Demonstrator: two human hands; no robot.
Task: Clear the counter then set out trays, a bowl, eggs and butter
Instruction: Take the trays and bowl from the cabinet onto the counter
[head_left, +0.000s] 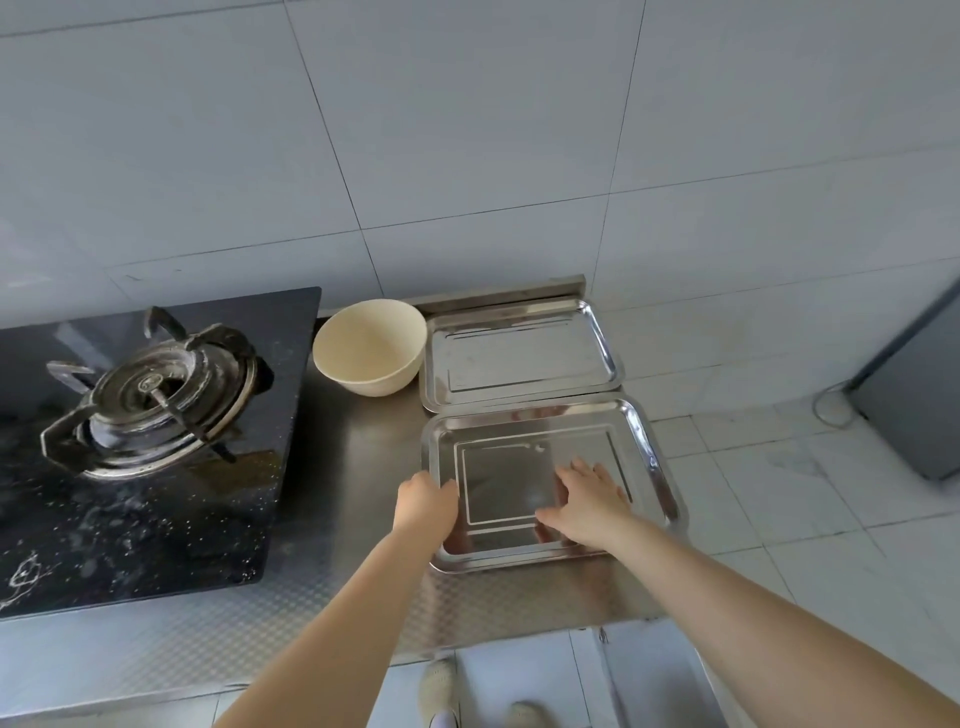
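1. Holding the near tray (655, 470) by its left rim, with the left hand (423, 501) curled round that edge.
2. Resting flat inside the same tray, the right hand (589, 501), fingers straight and spread, pressing on the shiny bottom.
3. Sitting on the steel counter (358, 467), near its right end and close to the front edge, the near tray.
4. Lying just behind it, against the back lip of the counter, a second tray (519, 358), with its front rim touching or almost touching the near tray.
5. Standing just left of the far tray, a cream bowl (370, 345), upright, with nothing showing inside.
6. Filling the left part of the counter, a black stove top (156, 499) with one round burner (153, 392) and its dark metal pot stand.
7. Rising behind everything, a wall of big pale tiles (467, 130).
8. Showing below and to the right, a pale tiled floor (779, 467), with a grey box-like thing (919, 395) at the far right and a thin white cord (831, 405) lying beside it.
9. Peeking out at the bottom edge, two light shoes (439, 691) under the counter's front.
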